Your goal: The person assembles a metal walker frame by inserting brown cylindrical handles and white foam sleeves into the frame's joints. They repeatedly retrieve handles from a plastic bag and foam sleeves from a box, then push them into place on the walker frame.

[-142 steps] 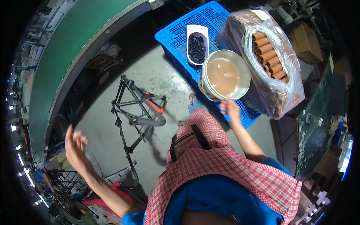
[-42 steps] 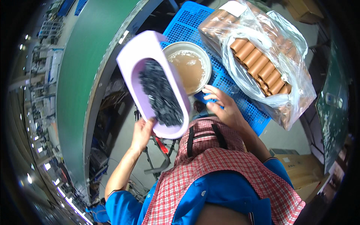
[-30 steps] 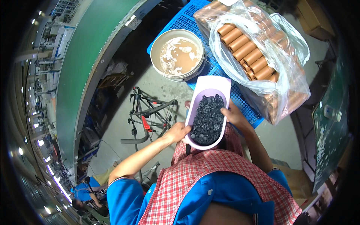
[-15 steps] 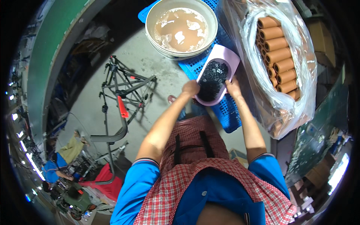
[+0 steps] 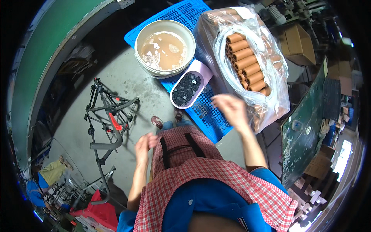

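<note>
Centre frame: lilac scoop of black parts (image 5: 190, 88) on blue crate (image 5: 208, 116); right hand (image 5: 228, 109), released, just lower right; left hand (image 5: 143, 144) empty, lower left.

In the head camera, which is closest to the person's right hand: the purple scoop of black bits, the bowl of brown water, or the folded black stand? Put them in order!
From the right hand:
1. Purple scoop, just left, on the blue crate.
2. Bowl of brown water, farther up-left.
3. Folded black stand, far left on the floor.
</note>
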`<action>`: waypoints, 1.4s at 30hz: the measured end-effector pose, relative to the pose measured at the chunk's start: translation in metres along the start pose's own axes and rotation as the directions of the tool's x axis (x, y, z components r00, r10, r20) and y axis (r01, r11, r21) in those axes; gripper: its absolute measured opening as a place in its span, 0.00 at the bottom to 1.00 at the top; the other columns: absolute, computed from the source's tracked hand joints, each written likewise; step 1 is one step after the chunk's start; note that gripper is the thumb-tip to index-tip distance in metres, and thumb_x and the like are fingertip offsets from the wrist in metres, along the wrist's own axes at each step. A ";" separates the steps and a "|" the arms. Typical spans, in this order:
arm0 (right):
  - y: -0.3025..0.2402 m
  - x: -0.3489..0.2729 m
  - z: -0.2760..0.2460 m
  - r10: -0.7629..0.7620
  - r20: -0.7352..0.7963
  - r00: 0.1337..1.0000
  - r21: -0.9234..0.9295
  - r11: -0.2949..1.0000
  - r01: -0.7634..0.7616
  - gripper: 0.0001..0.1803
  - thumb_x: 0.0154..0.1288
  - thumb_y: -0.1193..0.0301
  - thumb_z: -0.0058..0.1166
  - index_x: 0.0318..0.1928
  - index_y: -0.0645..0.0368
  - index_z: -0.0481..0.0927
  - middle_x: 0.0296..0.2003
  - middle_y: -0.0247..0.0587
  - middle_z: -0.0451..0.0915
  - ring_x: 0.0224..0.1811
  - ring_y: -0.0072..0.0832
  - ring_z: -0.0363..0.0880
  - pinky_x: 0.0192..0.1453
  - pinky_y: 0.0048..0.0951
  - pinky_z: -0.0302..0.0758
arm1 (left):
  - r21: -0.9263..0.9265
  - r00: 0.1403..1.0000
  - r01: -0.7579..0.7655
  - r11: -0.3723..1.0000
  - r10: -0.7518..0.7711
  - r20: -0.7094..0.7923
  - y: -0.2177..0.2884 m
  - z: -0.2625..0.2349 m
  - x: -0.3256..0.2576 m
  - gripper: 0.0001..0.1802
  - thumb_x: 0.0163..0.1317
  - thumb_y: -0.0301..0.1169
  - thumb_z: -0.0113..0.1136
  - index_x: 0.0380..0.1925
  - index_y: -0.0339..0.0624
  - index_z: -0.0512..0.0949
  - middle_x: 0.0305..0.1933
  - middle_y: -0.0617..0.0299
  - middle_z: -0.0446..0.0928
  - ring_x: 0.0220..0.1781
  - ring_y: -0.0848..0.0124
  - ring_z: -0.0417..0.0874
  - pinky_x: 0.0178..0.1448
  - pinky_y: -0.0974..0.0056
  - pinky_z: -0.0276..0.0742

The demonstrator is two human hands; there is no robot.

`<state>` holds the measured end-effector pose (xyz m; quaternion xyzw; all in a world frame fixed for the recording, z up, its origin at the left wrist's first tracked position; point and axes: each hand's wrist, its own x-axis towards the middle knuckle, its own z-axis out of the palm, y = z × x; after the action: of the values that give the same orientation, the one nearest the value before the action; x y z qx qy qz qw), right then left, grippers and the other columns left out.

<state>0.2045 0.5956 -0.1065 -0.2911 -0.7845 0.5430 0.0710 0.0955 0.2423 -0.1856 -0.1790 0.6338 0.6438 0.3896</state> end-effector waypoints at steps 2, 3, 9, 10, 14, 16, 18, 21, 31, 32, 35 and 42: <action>-0.047 0.020 -0.051 -0.249 -0.292 0.923 -0.305 0.939 0.157 0.11 0.68 0.70 0.55 0.46 0.61 0.82 0.37 0.41 0.83 0.38 0.27 0.82 0.45 0.27 0.77 | -0.179 0.990 -0.120 0.977 0.105 -0.090 0.006 -0.065 -0.021 0.17 0.71 0.37 0.50 0.47 0.33 0.76 0.34 0.60 0.80 0.33 0.73 0.81 0.41 0.71 0.79; -0.063 0.042 -0.073 -0.268 -0.278 0.922 -0.391 0.909 0.146 0.13 0.67 0.69 0.54 0.49 0.61 0.80 0.40 0.43 0.82 0.41 0.33 0.82 0.48 0.31 0.77 | -0.354 0.980 -0.193 0.915 0.165 -0.109 0.007 -0.096 -0.025 0.18 0.71 0.39 0.50 0.47 0.34 0.76 0.34 0.62 0.80 0.34 0.73 0.81 0.40 0.72 0.78; -0.021 0.096 -0.081 -0.431 0.084 0.898 -0.978 0.135 0.156 0.39 0.49 0.66 0.64 0.62 0.62 0.66 0.59 0.52 0.70 0.64 0.47 0.65 0.64 0.51 0.62 | -0.157 0.605 -0.700 0.697 0.461 -0.649 0.123 -0.042 -0.029 0.37 0.71 0.59 0.36 0.57 0.32 0.69 0.47 0.52 0.76 0.40 0.63 0.81 0.48 0.65 0.78; -0.008 0.102 -0.074 -0.521 0.069 0.851 -0.981 0.119 0.152 0.38 0.48 0.68 0.63 0.61 0.62 0.67 0.57 0.52 0.71 0.64 0.47 0.66 0.63 0.49 0.64 | -0.276 0.712 -0.662 0.697 0.469 -0.523 0.131 -0.024 -0.030 0.40 0.69 0.61 0.36 0.56 0.31 0.69 0.44 0.52 0.76 0.39 0.64 0.80 0.47 0.65 0.78; -0.015 0.100 -0.081 -0.554 0.163 0.817 -0.952 0.129 0.277 0.28 0.54 0.68 0.62 0.57 0.59 0.73 0.53 0.49 0.75 0.57 0.43 0.72 0.57 0.44 0.67 | -0.447 0.849 -0.527 0.723 0.430 -0.306 0.127 -0.005 -0.019 0.47 0.66 0.68 0.32 0.43 0.28 0.75 0.22 0.59 0.74 0.24 0.72 0.73 0.29 0.70 0.68; -0.037 0.092 -0.085 -0.467 0.216 0.857 -0.921 0.193 0.337 0.23 0.62 0.64 0.57 0.55 0.61 0.74 0.55 0.47 0.75 0.60 0.42 0.71 0.61 0.43 0.65 | -0.350 0.783 -0.613 0.708 0.487 -0.387 0.125 0.000 -0.018 0.42 0.68 0.65 0.31 0.36 0.32 0.76 0.16 0.64 0.69 0.19 0.73 0.67 0.25 0.70 0.62; -0.027 0.094 -0.101 -0.432 0.277 0.858 -0.941 0.061 0.334 0.22 0.66 0.64 0.54 0.57 0.61 0.72 0.57 0.47 0.73 0.61 0.42 0.69 0.62 0.42 0.64 | -0.436 0.805 -0.589 0.681 0.450 -0.386 0.126 -0.002 -0.019 0.39 0.69 0.63 0.30 0.30 0.36 0.75 0.15 0.65 0.67 0.17 0.74 0.64 0.24 0.69 0.59; -0.020 0.106 -0.124 -0.493 0.318 0.810 -0.929 0.008 0.369 0.21 0.66 0.66 0.56 0.57 0.59 0.72 0.54 0.46 0.76 0.58 0.40 0.73 0.60 0.40 0.66 | -0.514 0.867 -0.497 0.699 0.424 -0.262 0.132 -0.006 -0.015 0.33 0.69 0.59 0.35 0.23 0.41 0.70 0.14 0.66 0.63 0.15 0.75 0.59 0.22 0.68 0.55; -0.157 0.079 -0.070 -0.693 -0.590 0.415 -0.496 0.716 0.492 0.15 0.70 0.73 0.52 0.52 0.70 0.75 0.44 0.48 0.81 0.42 0.31 0.83 0.48 0.25 0.81 | -0.578 0.911 -0.399 0.711 0.381 -0.160 0.135 0.051 -0.016 0.30 0.68 0.52 0.30 0.12 0.45 0.62 0.09 0.70 0.54 0.13 0.75 0.51 0.21 0.67 0.49; -0.165 0.080 -0.054 -0.731 -0.582 0.355 -0.534 0.674 0.511 0.15 0.71 0.72 0.51 0.52 0.70 0.76 0.44 0.51 0.81 0.40 0.33 0.84 0.45 0.27 0.84 | -0.549 0.903 -0.410 0.728 0.410 -0.131 0.134 0.048 -0.015 0.31 0.68 0.52 0.29 0.11 0.45 0.62 0.09 0.70 0.54 0.13 0.75 0.51 0.21 0.67 0.49; -0.124 0.147 0.028 -0.810 -0.311 0.498 -0.627 0.568 0.532 0.12 0.70 0.71 0.51 0.51 0.60 0.80 0.47 0.44 0.82 0.47 0.32 0.82 0.50 0.30 0.80 | -0.489 0.899 -0.422 0.763 0.420 -0.120 0.132 0.041 -0.020 0.34 0.68 0.55 0.26 0.10 0.44 0.63 0.06 0.70 0.52 0.11 0.74 0.52 0.20 0.67 0.49; 0.033 0.246 0.143 -0.430 -0.246 0.869 -0.229 0.896 0.379 0.17 0.68 0.64 0.53 0.52 0.62 0.78 0.47 0.51 0.81 0.50 0.42 0.80 0.55 0.34 0.73 | -0.440 0.940 -0.329 0.836 0.335 -0.066 0.127 0.033 -0.016 0.35 0.66 0.59 0.28 0.12 0.43 0.64 0.09 0.63 0.58 0.13 0.71 0.57 0.22 0.65 0.55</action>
<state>-0.0460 0.6189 -0.2437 -0.2010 -0.8532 0.3969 0.2722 0.0219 0.2832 -0.0841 -0.1463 0.4886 0.8301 0.2253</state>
